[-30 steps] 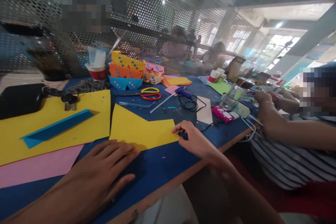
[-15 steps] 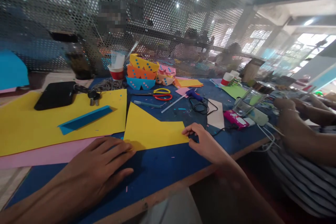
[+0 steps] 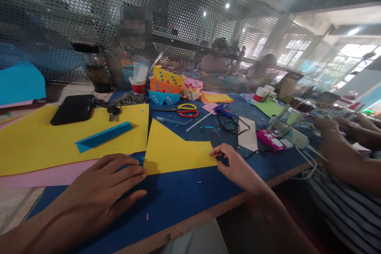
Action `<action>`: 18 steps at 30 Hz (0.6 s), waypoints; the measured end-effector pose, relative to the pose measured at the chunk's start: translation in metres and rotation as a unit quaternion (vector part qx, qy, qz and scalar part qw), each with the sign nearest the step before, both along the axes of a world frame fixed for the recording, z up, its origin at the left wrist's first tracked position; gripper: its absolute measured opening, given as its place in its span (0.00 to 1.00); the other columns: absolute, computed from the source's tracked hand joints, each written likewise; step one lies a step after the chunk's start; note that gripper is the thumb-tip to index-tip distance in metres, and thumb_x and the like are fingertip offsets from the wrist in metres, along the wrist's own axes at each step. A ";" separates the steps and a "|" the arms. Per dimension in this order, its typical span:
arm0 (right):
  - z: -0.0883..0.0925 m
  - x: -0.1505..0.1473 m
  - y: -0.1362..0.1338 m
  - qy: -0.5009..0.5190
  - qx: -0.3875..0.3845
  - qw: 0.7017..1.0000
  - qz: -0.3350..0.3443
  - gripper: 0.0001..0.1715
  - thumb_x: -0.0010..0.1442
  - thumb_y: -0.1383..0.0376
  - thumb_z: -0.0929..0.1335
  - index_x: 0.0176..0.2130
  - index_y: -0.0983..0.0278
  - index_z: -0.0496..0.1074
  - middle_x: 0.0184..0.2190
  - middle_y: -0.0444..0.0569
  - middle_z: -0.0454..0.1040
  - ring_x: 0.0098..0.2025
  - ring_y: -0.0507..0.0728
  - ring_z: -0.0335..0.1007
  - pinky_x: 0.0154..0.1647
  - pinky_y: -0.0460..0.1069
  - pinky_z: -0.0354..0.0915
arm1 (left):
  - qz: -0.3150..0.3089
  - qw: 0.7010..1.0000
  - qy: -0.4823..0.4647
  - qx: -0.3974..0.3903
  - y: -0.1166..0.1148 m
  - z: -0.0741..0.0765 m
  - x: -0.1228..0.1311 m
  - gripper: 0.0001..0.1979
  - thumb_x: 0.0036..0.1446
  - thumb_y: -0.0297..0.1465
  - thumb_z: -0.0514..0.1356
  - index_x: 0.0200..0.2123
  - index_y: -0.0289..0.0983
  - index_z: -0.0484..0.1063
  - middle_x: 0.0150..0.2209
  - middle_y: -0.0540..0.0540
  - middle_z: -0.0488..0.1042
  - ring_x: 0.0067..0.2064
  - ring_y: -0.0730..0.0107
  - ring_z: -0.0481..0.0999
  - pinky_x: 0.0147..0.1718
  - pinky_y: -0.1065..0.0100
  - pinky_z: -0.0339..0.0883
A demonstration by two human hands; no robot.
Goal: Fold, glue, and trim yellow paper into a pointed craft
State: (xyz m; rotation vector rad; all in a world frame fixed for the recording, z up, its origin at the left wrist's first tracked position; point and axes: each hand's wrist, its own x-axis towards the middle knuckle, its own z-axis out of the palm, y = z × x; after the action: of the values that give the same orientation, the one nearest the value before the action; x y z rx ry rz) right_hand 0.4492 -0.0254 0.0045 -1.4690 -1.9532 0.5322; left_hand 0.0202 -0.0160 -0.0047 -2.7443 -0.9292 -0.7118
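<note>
A yellow paper sheet (image 3: 178,152) with an angled upper edge lies flat on the blue tabletop. My left hand (image 3: 110,186) rests palm down at its lower left corner, fingers loosely spread and thumb apart. At the opposite end, my right hand (image 3: 230,162) has bent fingertips on the sheet's right edge. Its thumb stands a little apart from the fingers, near the lower right corner. Behind the sheet are scissors (image 3: 187,110) with yellow and red handles, a pen-like tool (image 3: 171,121) and a blue glue gun (image 3: 223,112).
On larger yellow paper (image 3: 38,143) at left lie a black phone (image 3: 73,109), keys (image 3: 113,112) and a folded blue strip (image 3: 104,137). Decorated paper crowns (image 3: 165,87) stand behind. A glass jar (image 3: 282,121) and pink device (image 3: 270,141) are right, near another person's arm (image 3: 342,151).
My left fingertips have drawn slightly left, off the yellow sheet's corner. My right hand stays at the sheet's right edge. The whole view has shifted a little.
</note>
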 end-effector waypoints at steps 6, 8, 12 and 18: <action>0.003 -0.001 -0.001 0.002 -0.009 1.000 0.001 0.26 0.58 0.81 0.67 0.48 0.59 0.81 0.48 0.50 0.84 0.55 0.63 0.81 0.62 0.60 0.78 | -0.054 0.998 0.008 0.009 0.009 0.001 -0.009 0.15 0.85 0.42 0.61 0.60 0.49 0.90 0.55 0.53 0.94 0.58 0.53 0.91 0.60 0.47 0.90; 0.004 -0.001 -0.001 0.004 -0.012 1.000 0.003 0.26 0.58 0.81 0.67 0.48 0.59 0.81 0.48 0.50 0.84 0.55 0.63 0.81 0.62 0.60 0.78 | -0.034 0.999 -0.003 -0.006 0.007 0.002 -0.008 0.17 0.87 0.41 0.59 0.58 0.48 0.90 0.55 0.55 0.93 0.60 0.53 0.90 0.61 0.46 0.89; 0.003 -0.001 -0.001 0.010 -0.009 1.000 0.004 0.27 0.58 0.82 0.67 0.48 0.59 0.81 0.49 0.50 0.84 0.55 0.63 0.81 0.63 0.59 0.77 | -0.026 1.000 -0.012 0.000 0.008 0.004 -0.009 0.19 0.87 0.42 0.58 0.56 0.47 0.91 0.55 0.56 0.93 0.59 0.54 0.90 0.61 0.49 0.89; -0.003 0.000 0.001 0.021 -0.007 1.000 0.003 0.27 0.57 0.82 0.67 0.48 0.59 0.81 0.49 0.49 0.84 0.56 0.63 0.81 0.63 0.58 0.76 | -0.050 0.998 -0.035 -0.002 0.013 0.004 -0.008 0.12 0.81 0.41 0.66 0.56 0.49 0.90 0.53 0.49 0.94 0.58 0.52 0.90 0.60 0.51 0.87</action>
State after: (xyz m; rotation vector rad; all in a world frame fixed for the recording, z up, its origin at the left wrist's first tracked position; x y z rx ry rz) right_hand 0.4491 -0.0242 0.0013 -1.4497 -1.9257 0.5761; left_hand 0.0124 -0.0034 -0.0008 -2.8031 -0.8121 -0.8298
